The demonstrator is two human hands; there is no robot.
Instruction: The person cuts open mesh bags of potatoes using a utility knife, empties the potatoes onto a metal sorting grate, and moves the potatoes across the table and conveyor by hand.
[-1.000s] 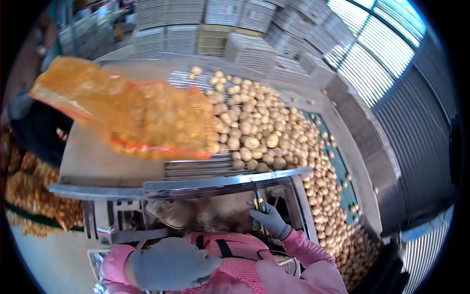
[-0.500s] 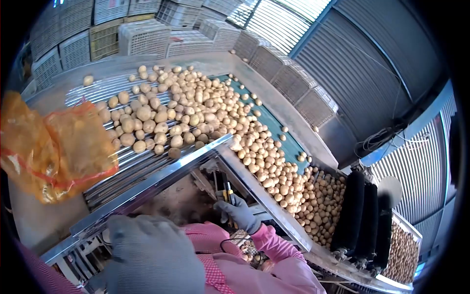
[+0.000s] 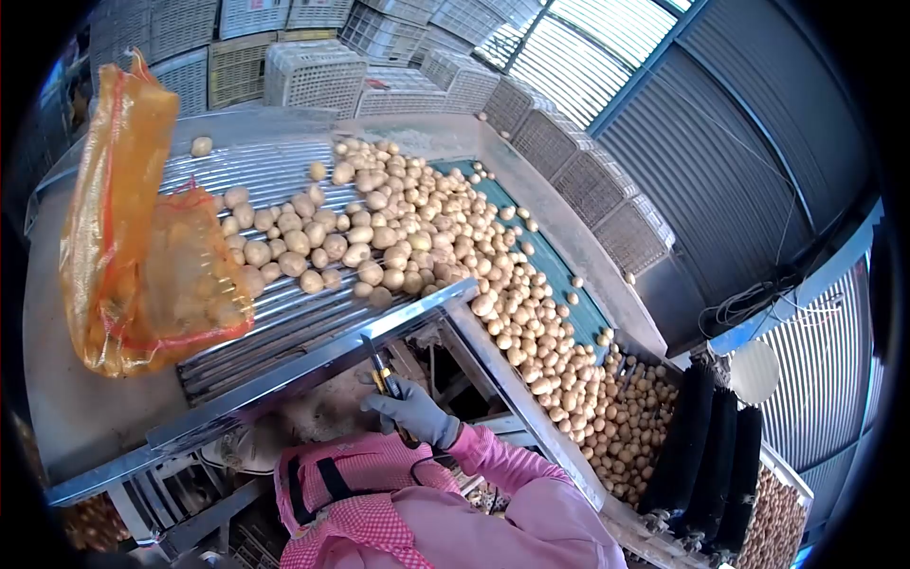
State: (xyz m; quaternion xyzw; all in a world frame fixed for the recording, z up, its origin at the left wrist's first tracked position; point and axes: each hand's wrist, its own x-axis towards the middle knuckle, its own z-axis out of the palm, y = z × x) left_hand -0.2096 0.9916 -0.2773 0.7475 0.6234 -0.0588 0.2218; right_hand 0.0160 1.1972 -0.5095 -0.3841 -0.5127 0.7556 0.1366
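My right hand (image 3: 413, 412), in a grey glove, is closed around a black-and-yellow cutter (image 3: 383, 376) whose blade points up towards the metal edge. My left hand is out of view. An orange mesh bag (image 3: 114, 218) stands partly upright on the left of the sorting table, its lower part sagging and its mouth side towards the rollers. Many potatoes (image 3: 417, 242) lie on the metal rollers (image 3: 275, 327) and spread down to the right.
A metal rail (image 3: 313, 365) runs between my body and the rollers. Beyond the table stand stacked crates (image 3: 313, 76). To the right are a green belt (image 3: 540, 256), black brush rollers (image 3: 697, 446) and a corrugated wall (image 3: 739, 123).
The mesh bag has sunk from full to mostly slack, and potatoes have spread over the rollers. My left hand has left the view. The camera view has turned to the right.
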